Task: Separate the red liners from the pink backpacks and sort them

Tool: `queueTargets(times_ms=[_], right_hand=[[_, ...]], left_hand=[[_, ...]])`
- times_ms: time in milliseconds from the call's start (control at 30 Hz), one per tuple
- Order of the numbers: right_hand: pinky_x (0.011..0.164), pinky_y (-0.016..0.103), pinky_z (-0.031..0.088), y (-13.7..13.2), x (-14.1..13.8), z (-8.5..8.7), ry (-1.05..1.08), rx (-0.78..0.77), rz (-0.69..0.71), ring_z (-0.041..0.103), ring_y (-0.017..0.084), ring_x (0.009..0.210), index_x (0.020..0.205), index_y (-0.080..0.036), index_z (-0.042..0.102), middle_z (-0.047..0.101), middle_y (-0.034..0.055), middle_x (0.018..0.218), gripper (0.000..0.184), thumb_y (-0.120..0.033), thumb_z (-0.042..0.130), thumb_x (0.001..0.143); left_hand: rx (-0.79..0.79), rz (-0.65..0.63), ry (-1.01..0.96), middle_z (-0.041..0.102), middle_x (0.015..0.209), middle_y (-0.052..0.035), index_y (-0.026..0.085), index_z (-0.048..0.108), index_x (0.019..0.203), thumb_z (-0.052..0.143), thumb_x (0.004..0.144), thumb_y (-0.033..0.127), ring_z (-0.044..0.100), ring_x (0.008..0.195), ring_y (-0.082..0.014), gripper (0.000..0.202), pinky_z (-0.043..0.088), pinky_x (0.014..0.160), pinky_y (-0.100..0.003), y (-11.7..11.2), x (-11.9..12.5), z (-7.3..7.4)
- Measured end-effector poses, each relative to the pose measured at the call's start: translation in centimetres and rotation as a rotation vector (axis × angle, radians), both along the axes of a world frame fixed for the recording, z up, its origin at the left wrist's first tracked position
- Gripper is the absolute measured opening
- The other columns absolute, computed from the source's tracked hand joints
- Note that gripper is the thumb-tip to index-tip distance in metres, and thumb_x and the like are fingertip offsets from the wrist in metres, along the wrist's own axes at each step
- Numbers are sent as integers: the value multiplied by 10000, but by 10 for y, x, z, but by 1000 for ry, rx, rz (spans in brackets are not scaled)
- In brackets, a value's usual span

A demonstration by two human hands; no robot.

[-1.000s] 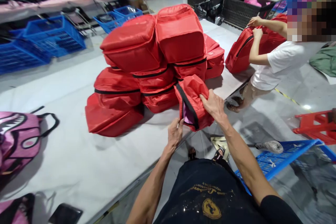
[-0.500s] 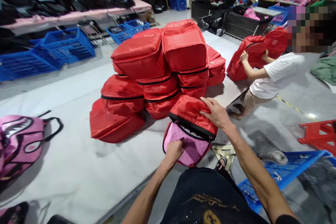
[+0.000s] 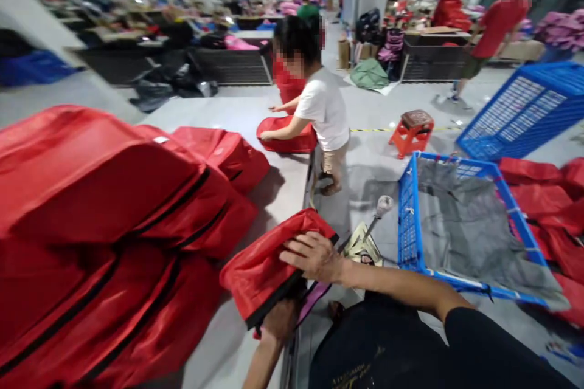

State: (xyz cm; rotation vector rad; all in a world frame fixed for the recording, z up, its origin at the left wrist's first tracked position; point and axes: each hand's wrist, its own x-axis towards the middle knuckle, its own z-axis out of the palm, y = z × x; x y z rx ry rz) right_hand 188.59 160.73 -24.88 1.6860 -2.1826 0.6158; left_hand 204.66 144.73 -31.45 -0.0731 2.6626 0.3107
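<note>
A red bag [image 3: 269,261] with a black-edged opening and a strip of pink lining lies at the table's edge in front of me. My right hand [image 3: 314,258] rests on its red upper face with fingers stretched out, pressing the fabric. My left hand [image 3: 277,318] is at the black-edged opening, its fingers hidden inside or under the bag, so their grip cannot be made out. Stacked red bags [image 3: 104,194] with black zips fill the table to the left.
Across the table, a person in a white shirt [image 3: 322,106] handles another red bag [image 3: 289,135]. On the right stand a blue crate [image 3: 408,219] with grey sheeting, a tilted blue crate [image 3: 524,109] and a red stool [image 3: 412,132]. Red pieces [image 3: 547,194] lie beyond.
My view has swung right and nearer the stack. My right hand has gone from the bag's far corner to flat on its top; my left hand is now mostly covered by the bag.
</note>
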Motion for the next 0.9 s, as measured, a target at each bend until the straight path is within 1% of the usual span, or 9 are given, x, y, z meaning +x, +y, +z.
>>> queueTargets(times_ms=[100, 233, 300, 400, 500, 600, 667, 800, 900], right_hand=[[1090, 384, 605, 69, -23, 1, -41, -87, -188, 756, 251, 1229, 1418, -226, 777, 839, 104, 1290, 374, -417, 611, 1143], [938, 360, 641, 162, -11, 5, -198, -130, -456, 816, 253, 1067, 1341, -234, 809, 868, 91, 1176, 335, -416, 593, 1160], [942, 387, 647, 199, 5, 7, -285, -158, -611, 826, 271, 1057, 1319, -247, 824, 870, 94, 1165, 325, -356, 564, 1156], [952, 432, 659, 238, 22, 12, -403, -191, -878, 832, 292, 1067, 1273, -305, 849, 869, 78, 1153, 374, -274, 515, 1108], [935, 447, 669, 261, 17, 16, -429, -224, -1060, 835, 303, 1033, 1208, -322, 866, 865, 76, 1108, 402, -229, 516, 1033], [909, 417, 660, 274, -10, 14, -408, -245, -1090, 836, 304, 1001, 1173, -288, 863, 863, 89, 1063, 382, -185, 545, 988], [870, 377, 641, 280, -35, 9, -414, -226, -1071, 835, 294, 978, 1139, -282, 855, 861, 86, 1029, 330, -190, 571, 998], [734, 303, 553, 289, -96, 5, -507, -138, -977, 778, 240, 805, 944, -270, 813, 800, 42, 841, 240, -259, 594, 1043], [677, 268, 458, 288, -155, 12, -705, -104, -846, 650, 177, 689, 779, -222, 735, 702, 10, 729, 343, -409, 642, 1052]], left_hand=[[7, -150, -126, 856, 1213, -231, 210, 855, 1341, 536, 1045, 198, 830, 1168, -407, 436, 629, 1062, -516, 37, -17, 0], [192, -384, 41, 848, 1309, -159, 295, 780, 1475, 542, 973, 64, 812, 1223, -327, 602, 612, 1130, -456, 74, -32, 4], [325, -555, 189, 852, 1315, -117, 338, 742, 1523, 524, 1001, 64, 818, 1196, -286, 628, 641, 1084, -405, 88, -40, 7], [505, -694, 679, 833, 1376, -97, 386, 640, 1631, 525, 1082, 139, 798, 1247, -280, 613, 634, 1109, -430, 109, -69, 16], [521, -513, 968, 753, 1529, -112, 402, 590, 1670, 683, 1068, 283, 701, 1428, -345, 621, 549, 1236, -558, 137, -125, 27], [510, -368, 889, 547, 1746, -185, 257, 531, 1720, 708, 1006, 363, 494, 1635, -412, 744, 455, 1313, -637, 166, -197, 26], [555, -357, 846, 556, 1738, -193, 205, 520, 1723, 623, 968, 286, 518, 1622, -381, 766, 465, 1307, -594, 178, -238, 17], [729, -267, 831, 807, 1418, -158, 242, 690, 1579, 514, 946, 212, 780, 1222, -314, 657, 596, 1096, -473, 179, -289, -5], [926, -123, 674, 859, 1004, -101, 214, 836, 1295, 526, 974, 307, 756, 840, -266, 455, 598, 828, -370, 173, -316, -3]])
